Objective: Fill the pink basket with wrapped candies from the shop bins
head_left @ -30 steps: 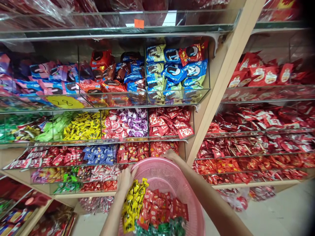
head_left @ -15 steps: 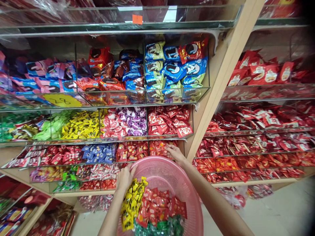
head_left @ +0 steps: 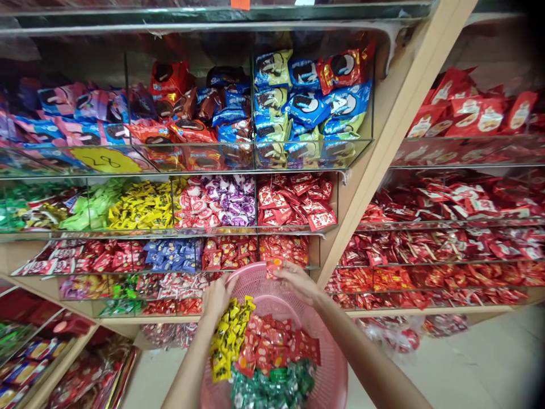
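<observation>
1. The pink basket (head_left: 336,369) is held in front of the shelves, its left rim gripped by the left hand (head_left: 216,298).
2. The left thumb is laid over the rim; the other left fingers are partly hidden, and how tightly they are closed cannot be told.
3. A small red packet (head_left: 271,269) is pinched between the thumb and fingers of the right hand (head_left: 298,281).
4. That packet is seen at the basket's far rim; whether the rim is touched by it cannot be told.
5. Inside the basket, yellow packets (head_left: 230,335) are heaped along the left side, red packets (head_left: 272,343) in the middle, and green packets (head_left: 275,386) at the near side.
6. Beyond the right hand, orange-red sweets (head_left: 283,250) are piled in a shelf compartment.
7. Blue sweets (head_left: 172,254) are stacked farther left in the same row.
8. Purple sweets (head_left: 236,199) are kept one row higher.
9. Above these, a yellow label (head_left: 106,161) marked "28" is fixed to a shelf front.
</observation>
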Available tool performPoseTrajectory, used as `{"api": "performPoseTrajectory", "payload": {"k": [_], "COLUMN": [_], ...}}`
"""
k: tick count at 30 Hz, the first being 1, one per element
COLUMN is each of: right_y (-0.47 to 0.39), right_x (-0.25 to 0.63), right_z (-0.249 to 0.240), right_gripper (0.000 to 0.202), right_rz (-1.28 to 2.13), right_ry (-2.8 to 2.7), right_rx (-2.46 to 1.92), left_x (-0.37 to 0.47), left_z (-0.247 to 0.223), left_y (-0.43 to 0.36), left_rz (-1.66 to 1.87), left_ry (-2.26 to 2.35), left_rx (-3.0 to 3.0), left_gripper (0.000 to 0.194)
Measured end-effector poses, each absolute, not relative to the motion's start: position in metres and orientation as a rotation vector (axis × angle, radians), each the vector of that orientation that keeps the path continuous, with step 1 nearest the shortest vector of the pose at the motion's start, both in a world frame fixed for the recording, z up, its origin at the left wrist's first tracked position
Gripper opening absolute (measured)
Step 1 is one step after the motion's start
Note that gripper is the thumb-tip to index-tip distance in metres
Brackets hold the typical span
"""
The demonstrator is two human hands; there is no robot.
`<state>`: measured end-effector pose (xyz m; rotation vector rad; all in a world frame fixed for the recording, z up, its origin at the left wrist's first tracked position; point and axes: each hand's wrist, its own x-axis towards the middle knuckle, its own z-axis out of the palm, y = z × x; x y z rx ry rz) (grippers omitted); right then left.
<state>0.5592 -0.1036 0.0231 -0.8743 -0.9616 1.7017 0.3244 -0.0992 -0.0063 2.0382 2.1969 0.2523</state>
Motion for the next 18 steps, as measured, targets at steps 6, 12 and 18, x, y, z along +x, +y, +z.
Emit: {"api": "performPoseTrajectory", "payload": {"k": [6, 12, 18], "right_y": [-0.122, -0.133, -0.131], "right_x": [0.544, 0.533, 0.525], "right_z": [0.004, -0.026, -0.052], "right_gripper": [0.028, 0.014, 0.021], "right_rz": [1.766, 1.573, 1.406], "right_ry": [-1.106, -1.374, -1.504], "right_rx": [-1.000, -1.279, -1.255], "left_x": [0.325, 0.327, 0.326], "left_z": [-0.005, -0.002, -0.001], "left_y": [-0.100, -0.101, -0.101], "left_rz": [0.245, 0.245, 0.240], "left_ry": [2.198, 2.196, 2.186], "left_rx": [2.058, 2.052, 2.064], "left_gripper": [0.054, 0.053, 0.052]}}
